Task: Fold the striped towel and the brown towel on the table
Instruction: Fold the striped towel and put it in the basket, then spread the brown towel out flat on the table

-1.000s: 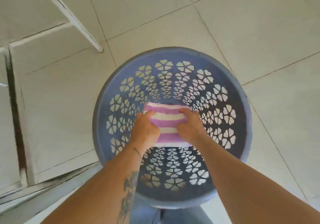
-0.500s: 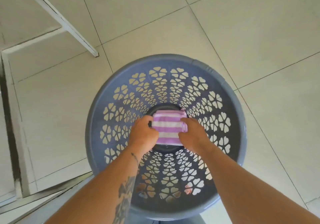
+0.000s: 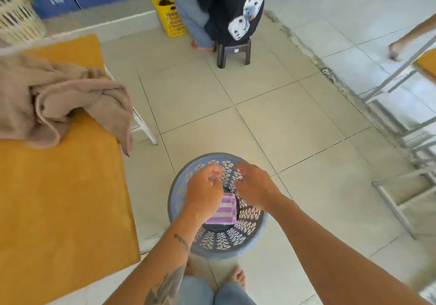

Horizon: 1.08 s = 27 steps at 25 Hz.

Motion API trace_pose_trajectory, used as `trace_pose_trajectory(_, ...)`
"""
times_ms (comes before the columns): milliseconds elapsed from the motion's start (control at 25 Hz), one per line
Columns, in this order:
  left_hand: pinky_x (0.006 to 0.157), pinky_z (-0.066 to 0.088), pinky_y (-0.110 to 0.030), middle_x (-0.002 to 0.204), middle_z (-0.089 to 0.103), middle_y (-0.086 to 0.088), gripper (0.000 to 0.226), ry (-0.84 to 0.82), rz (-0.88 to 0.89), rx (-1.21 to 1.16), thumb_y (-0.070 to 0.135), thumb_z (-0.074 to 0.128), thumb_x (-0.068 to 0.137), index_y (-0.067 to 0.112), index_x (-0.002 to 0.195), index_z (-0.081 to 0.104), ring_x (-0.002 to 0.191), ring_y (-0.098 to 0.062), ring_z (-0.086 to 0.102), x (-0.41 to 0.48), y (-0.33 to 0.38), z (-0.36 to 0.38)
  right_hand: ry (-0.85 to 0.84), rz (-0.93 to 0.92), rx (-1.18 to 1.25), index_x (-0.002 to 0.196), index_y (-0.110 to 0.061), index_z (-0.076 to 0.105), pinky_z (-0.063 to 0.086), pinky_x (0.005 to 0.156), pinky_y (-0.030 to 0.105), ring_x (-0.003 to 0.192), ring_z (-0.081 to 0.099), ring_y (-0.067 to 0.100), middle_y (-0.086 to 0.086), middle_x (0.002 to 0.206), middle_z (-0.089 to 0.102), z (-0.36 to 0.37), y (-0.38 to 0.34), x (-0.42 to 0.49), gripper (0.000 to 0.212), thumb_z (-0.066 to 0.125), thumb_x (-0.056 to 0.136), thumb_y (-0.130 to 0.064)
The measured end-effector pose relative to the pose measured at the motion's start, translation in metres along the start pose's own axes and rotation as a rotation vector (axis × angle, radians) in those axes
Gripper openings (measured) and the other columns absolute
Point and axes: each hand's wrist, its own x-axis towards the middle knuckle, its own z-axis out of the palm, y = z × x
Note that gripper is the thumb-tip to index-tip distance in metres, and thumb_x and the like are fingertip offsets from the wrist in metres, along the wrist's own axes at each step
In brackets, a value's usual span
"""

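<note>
Folded striped towel down in the basket, brown towel waiting on the bench

The striped towel [image 3: 223,210] lies folded at the bottom of the blue basket [image 3: 174,200], and both hands hover above the basket's far side, the left hand [image 3: 204,195] partly covering the towel and the right hand [image 3: 254,186] just beside it. The fingers look loosely curled and empty, though blur makes it hard to say if the left hand touches the cloth. The brown towel [image 3: 63,101] sits crumpled on the bench [image 3: 66,205], left of the basket, one corner hanging over the edge. The step now, as I judge it, is to let the folded towel lie flat, lift both hands straight out of the basket without snagging it, then spread the brown towel smooth before folding.
</note>
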Motion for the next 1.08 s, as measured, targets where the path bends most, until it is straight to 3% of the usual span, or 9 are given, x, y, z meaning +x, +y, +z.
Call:
trace_pose_trajectory(160,0.071,0.042,-0.014,0.099,0.067,0.014,0.026,0.086,0.164,-0.067,0.013,0.051,0.099,0.036,0.097,0.063,0.093,-0.008,0.065,-0.052,0.038,-0.090,0.067,-0.177,0.073,0.128,-0.026,0.058,0.053,0.073,0.029,0.086,0.060,0.018,0.005,0.124,0.060,-0.029,-0.083,-0.047,0.044,0.057,0.088,-0.009)
trace_pose_trajectory(280,0.069,0.048,-0.024,0.097,0.068,0.010,0.030,0.192,0.197,-0.132,0.010,0.054,0.095,0.037,0.092,0.066,0.089,-0.015,0.068,-0.067,0.038,-0.162,0.051,-0.249,0.117,0.127,-0.027,0.058,0.048,0.063,0.026,0.082,0.058,0.016,0.003,0.120,0.056,-0.030,-0.142,-0.065,0.041,0.058,0.091,-0.009)
trace_pose_trajectory(440,0.080,0.052,-0.033,0.100,0.067,0.004,0.028,0.278,0.216,-0.154,0.011,0.055,0.094,0.037,0.095,0.066,0.092,-0.018,0.067,-0.078,0.017,-0.255,0.111,-0.337,0.020,0.129,-0.030,0.056,0.048,0.069,0.019,0.097,0.061,0.016,-0.001,0.120,0.058,-0.004,-0.222,-0.076,0.040,0.059,0.092,-0.016)
trace_pose_trajectory(640,0.068,0.046,-0.021,0.101,0.065,0.007,0.024,0.286,0.242,-0.141,0.014,0.053,0.097,0.033,0.102,0.066,0.092,-0.012,0.066,-0.087,-0.043,-0.372,0.112,-0.378,-0.087,0.136,-0.026,0.052,0.051,0.084,0.029,0.112,0.056,0.021,-0.002,0.123,0.054,0.076,-0.338,-0.087,0.045,0.056,0.092,-0.015)
trace_pose_trajectory(720,0.068,0.047,-0.021,0.099,0.065,0.009,0.023,0.284,0.240,-0.110,0.014,0.053,0.096,0.034,0.100,0.065,0.092,-0.011,0.066,-0.086,-0.067,-0.419,0.123,-0.384,-0.107,0.131,-0.024,0.055,0.049,0.079,0.023,0.116,0.053,0.027,-0.002,0.115,0.050,0.114,-0.379,-0.091,0.040,0.053,0.093,-0.012)
trace_pose_trajectory(840,0.069,0.048,-0.022,0.101,0.065,0.010,0.024,0.265,0.203,-0.084,0.014,0.049,0.097,0.031,0.103,0.065,0.093,-0.010,0.065,-0.085,-0.098,-0.482,0.156,-0.446,-0.152,0.117,-0.048,0.056,0.053,0.072,0.017,0.105,0.058,0.021,-0.005,0.120,0.055,0.160,-0.431,-0.081,0.038,0.055,0.085,-0.029)
trace_pose_trajectory(920,0.066,0.051,-0.023,0.100,0.065,0.009,0.027,0.263,0.178,-0.068,0.012,0.046,0.097,0.030,0.104,0.065,0.089,-0.010,0.065,-0.083,-0.112,-0.513,0.099,-0.428,-0.183,0.136,-0.031,0.051,0.045,0.058,0.005,0.095,0.055,0.010,-0.008,0.129,0.050,0.179,-0.459,-0.083,0.044,0.054,0.093,-0.021)
trace_pose_trajectory(1000,0.064,0.051,-0.022,0.098,0.064,0.010,0.029,0.272,0.162,-0.061,0.011,0.046,0.097,0.031,0.104,0.065,0.087,-0.009,0.065,-0.078,-0.125,-0.536,0.079,-0.408,-0.241,0.143,-0.025,0.044,0.046,0.070,0.006,0.115,0.051,0.016,-0.009,0.139,0.043,0.192,-0.479,-0.080,0.048,0.051,0.096,-0.016)
trace_pose_trajectory(1080,0.060,0.047,-0.019,0.100,0.061,0.012,0.026,0.293,0.145,-0.046,0.013,0.047,0.098,0.032,0.104,0.064,0.085,-0.005,0.061,-0.072,-0.137,-0.554,0.069,-0.435,-0.227,0.145,-0.025,0.042,0.045,0.100,0.028,0.138,0.039,0.024,-0.001,0.151,0.039,0.207,-0.495,-0.064,0.054,0.052,0.093,-0.016)
